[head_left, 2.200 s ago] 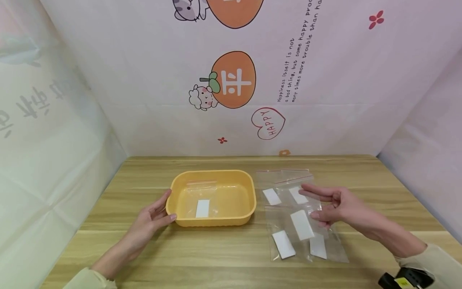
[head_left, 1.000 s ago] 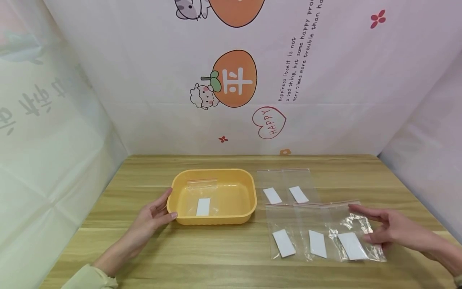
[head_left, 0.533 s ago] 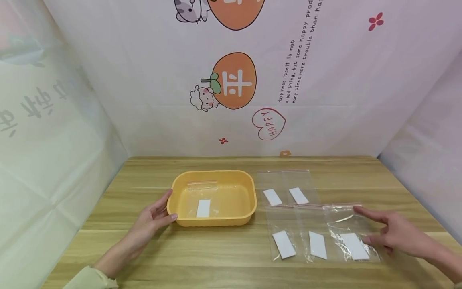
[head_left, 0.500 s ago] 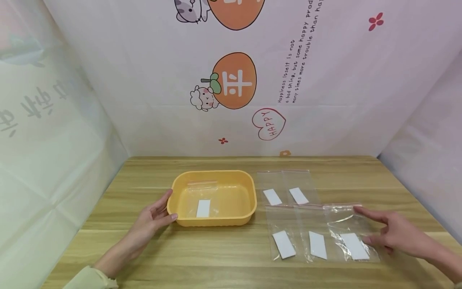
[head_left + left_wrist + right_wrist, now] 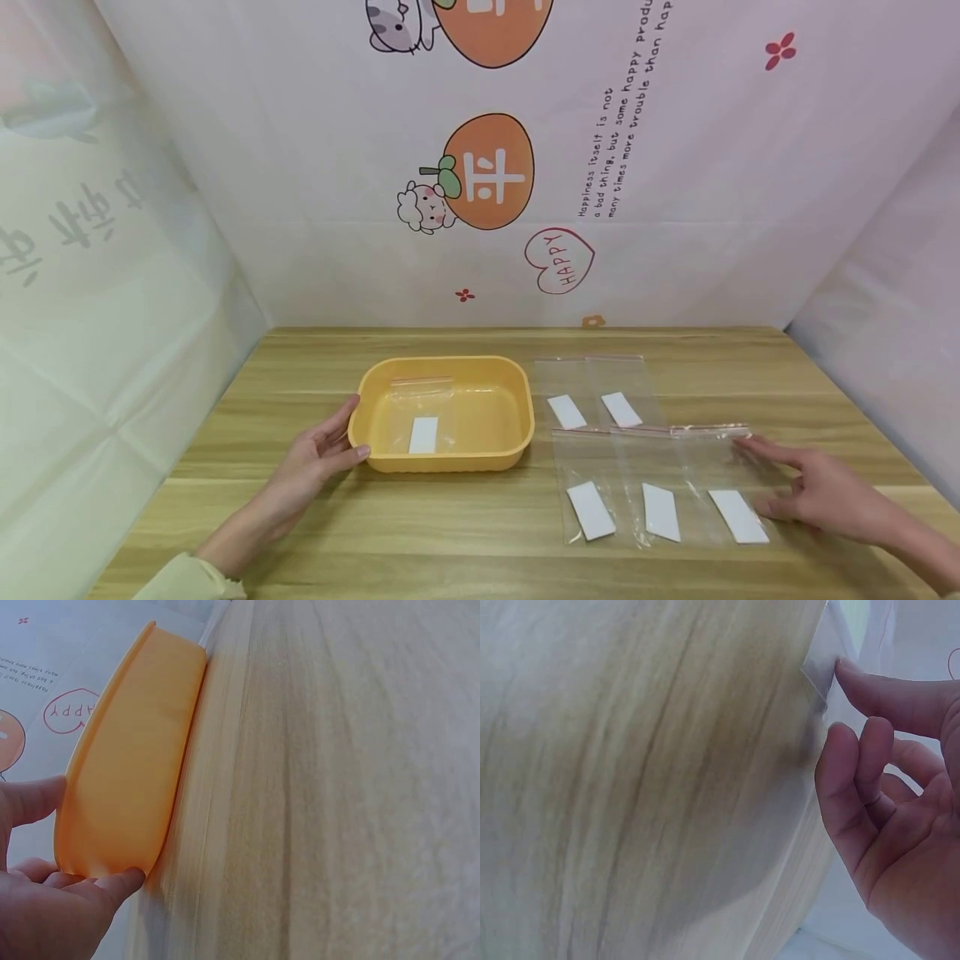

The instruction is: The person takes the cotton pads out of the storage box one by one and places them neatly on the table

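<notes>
My left hand (image 5: 303,467) grips the left end of a yellow plastic basin (image 5: 480,461), thumb at the front rim and fingers against the side, as the left wrist view (image 5: 52,907) also shows. In the basin lies a clear zip bag (image 5: 401,417) with a white rectangular piece (image 5: 423,435) inside. My right hand (image 5: 832,496) rests at the right edge of another clear zip bag (image 5: 708,458), which lies flat with its white piece (image 5: 739,517). In the right wrist view the thumb (image 5: 892,701) touches that bag's edge, and the other fingers curl loosely, apart from the thumb.
Several more zip bags with white pieces lie in two rows right of the basin: two behind (image 5: 621,410), others in front (image 5: 591,510), overlapping slightly. The wooden table (image 5: 420,542) ends at a printed white cloth backdrop (image 5: 675,275), with cloth on both sides.
My right hand has carried a zip bag from atop the others to the right end of the front row and laid it flat, then loosened its hold. The left hand and basin stay put.
</notes>
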Demonstrator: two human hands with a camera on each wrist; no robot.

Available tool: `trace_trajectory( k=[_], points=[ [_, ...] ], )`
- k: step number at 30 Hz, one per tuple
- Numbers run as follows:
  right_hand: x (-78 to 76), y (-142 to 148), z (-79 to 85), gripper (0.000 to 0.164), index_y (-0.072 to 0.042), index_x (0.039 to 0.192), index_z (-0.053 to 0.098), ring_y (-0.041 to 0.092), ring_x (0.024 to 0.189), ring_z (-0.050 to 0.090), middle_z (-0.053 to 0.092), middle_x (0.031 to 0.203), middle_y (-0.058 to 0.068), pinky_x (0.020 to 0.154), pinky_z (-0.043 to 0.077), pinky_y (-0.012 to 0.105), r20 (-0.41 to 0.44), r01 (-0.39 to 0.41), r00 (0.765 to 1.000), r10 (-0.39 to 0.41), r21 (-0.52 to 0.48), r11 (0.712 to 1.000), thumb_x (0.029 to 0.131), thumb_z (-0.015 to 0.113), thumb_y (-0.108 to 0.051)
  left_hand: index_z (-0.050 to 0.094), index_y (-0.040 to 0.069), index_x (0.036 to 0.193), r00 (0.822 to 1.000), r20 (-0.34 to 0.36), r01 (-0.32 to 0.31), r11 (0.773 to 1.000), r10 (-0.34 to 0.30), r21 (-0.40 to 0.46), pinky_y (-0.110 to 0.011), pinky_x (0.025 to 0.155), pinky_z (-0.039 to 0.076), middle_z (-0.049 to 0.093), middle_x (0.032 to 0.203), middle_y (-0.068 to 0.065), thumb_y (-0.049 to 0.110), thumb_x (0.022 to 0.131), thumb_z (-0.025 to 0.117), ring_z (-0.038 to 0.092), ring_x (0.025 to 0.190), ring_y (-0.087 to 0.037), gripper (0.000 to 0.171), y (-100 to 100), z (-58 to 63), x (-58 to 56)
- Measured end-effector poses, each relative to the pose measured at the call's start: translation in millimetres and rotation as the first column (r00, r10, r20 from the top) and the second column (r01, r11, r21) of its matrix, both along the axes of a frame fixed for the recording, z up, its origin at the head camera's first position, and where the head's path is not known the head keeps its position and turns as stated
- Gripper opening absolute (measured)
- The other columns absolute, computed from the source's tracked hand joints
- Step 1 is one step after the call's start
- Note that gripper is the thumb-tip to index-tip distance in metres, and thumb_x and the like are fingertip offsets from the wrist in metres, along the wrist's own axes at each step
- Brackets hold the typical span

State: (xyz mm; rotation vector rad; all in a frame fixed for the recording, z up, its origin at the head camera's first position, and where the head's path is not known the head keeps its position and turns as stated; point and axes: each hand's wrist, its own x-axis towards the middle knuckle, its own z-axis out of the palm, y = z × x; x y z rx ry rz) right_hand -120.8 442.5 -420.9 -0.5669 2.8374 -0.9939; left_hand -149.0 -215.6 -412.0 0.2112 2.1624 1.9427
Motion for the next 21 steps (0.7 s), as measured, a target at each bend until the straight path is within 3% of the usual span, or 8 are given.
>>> trace_trajectory(
  k=[3, 5, 7, 8, 12, 14, 17, 21],
  points=[
    [0.5, 0, -0.1, 0.088, -0.037, 0.159, 0.046, 0.001, 0.037, 0.044, 0.054, 0.131, 0.046, 0.035, 0.044, 0.027, -0.015, -0.015, 1.0, 0.015, -0.003, 1.0, 0.086, 0.085, -0.007, 0.013, 0.004, 0.168, 1.0, -0.001, 0.003, 1.0, -0.003, 0.003, -0.024, 0.112, 0.037, 0.009, 0.174, -0.016, 0.008, 0.102, 0.068, 0.022, 0.155, -0.036, 0.087, 0, 0.6, 0.3],
    [0.7, 0, 1.0, 0.087, -0.035, 0.159, 0.047, 0.003, 0.038, 0.046, 0.035, 0.149, 0.046, 0.035, 0.045, 0.027, -0.021, -0.033, 0.999, 0.033, -0.016, 0.999, 0.087, 0.085, -0.005, 0.012, 0.003, 0.168, 1.0, -0.003, 0.005, 1.0, -0.005, 0.003, -0.023, 0.112, 0.036, 0.008, 0.174, -0.016, 0.007, 0.102, 0.068, 0.021, 0.156, -0.036, 0.086, 0, 1.8, 0.2],
    [0.1, 0, 3.2, 0.085, -0.039, 0.156, 0.05, 0.003, 0.038, 0.046, 0.044, 0.16, 0.019, 0.036, 0.045, 0.027, -0.034, -0.04, 0.999, 0.039, -0.032, 0.999, 0.087, 0.085, -0.005, 0.012, 0.003, 0.168, 1.0, -0.005, 0.004, 1.0, -0.004, 0.0, -0.023, 0.112, 0.036, 0.008, 0.174, -0.016, 0.007, 0.102, 0.067, 0.021, 0.156, -0.036, 0.086, 0, 2.8, 0.1],
    [-0.7, 0, 5.5, 0.083, -0.041, 0.154, 0.052, 0.003, 0.038, 0.046, 0.059, 0.148, 0.01, 0.035, 0.045, 0.027, -0.031, -0.055, 0.998, 0.054, -0.045, 0.997, 0.087, 0.084, -0.003, 0.012, 0.003, 0.168, 1.0, -0.006, 0.002, 1.0, -0.002, -0.001, -0.022, 0.112, 0.036, 0.009, 0.174, -0.016, 0.006, 0.102, 0.067, 0.021, 0.155, -0.036, 0.086, 0, 3.5, 0.1],
    [-8.2, -9, 22.8, 0.066, -0.028, 0.148, 0.062, 0.003, 0.04, 0.043, 0.073, 0.117, -0.016, 0.037, 0.045, 0.027, -0.011, -0.109, 0.994, 0.108, -0.067, 0.992, 0.091, 0.079, 0.001, 0.013, 0.002, 0.168, 1.0, -0.014, 0.003, 1.0, -0.003, -0.004, -0.022, 0.111, 0.036, 0.009, 0.174, -0.017, 0.006, 0.102, 0.067, 0.022, 0.155, -0.037, 0.085, 0, 4.7, 0.3],
    [-13.2, -20, 35.4, 0.057, -0.012, 0.146, 0.063, 0.005, 0.042, 0.043, 0.078, 0.101, 0.0, 0.038, 0.044, 0.027, 0.006, -0.135, 0.991, 0.135, -0.05, 0.99, 0.093, 0.076, 0.002, 0.013, 0.002, 0.168, 1.0, -0.017, 0.004, 1.0, -0.004, -0.001, -0.021, 0.111, 0.036, 0.009, 0.174, -0.017, 0.005, 0.102, 0.067, 0.021, 0.155, -0.037, 0.085, 1, 4.8, 0.9],
    [-19.4, -44, 53.6, 0.049, 0.006, 0.14, 0.063, 0.003, 0.047, 0.042, 0.077, 0.108, 0.007, 0.042, 0.043, 0.025, -0.024, -0.12, 0.992, 0.121, 0.047, 0.992, 0.094, 0.077, -0.003, 0.012, 0.002, 0.168, 1.0, -0.02, 0.004, 1.0, -0.004, 0.001, -0.021, 0.111, 0.037, 0.008, 0.174, -0.016, 0.006, 0.102, 0.068, 0.021, 0.155, -0.037, 0.086, 0, 3.5, 1.6],
    [-26.3, -78, 73.5, 0.048, 0.001, 0.136, 0.068, 0.0, 0.057, 0.046, 0.076, 0.107, 0.002, 0.047, 0.042, 0.024, -0.09, -0.076, 0.992, 0.092, 0.166, 0.983, 0.091, 0.083, -0.013, 0.013, 0.003, 0.168, 1.0, -0.008, -0.001, 1.0, 0.001, 0.0, -0.024, 0.112, 0.037, 0.008, 0.174, -0.015, 0.008, 0.101, 0.069, 0.022, 0.155, -0.037, 0.087, 0, 2.2, 1.5]
  ],
)
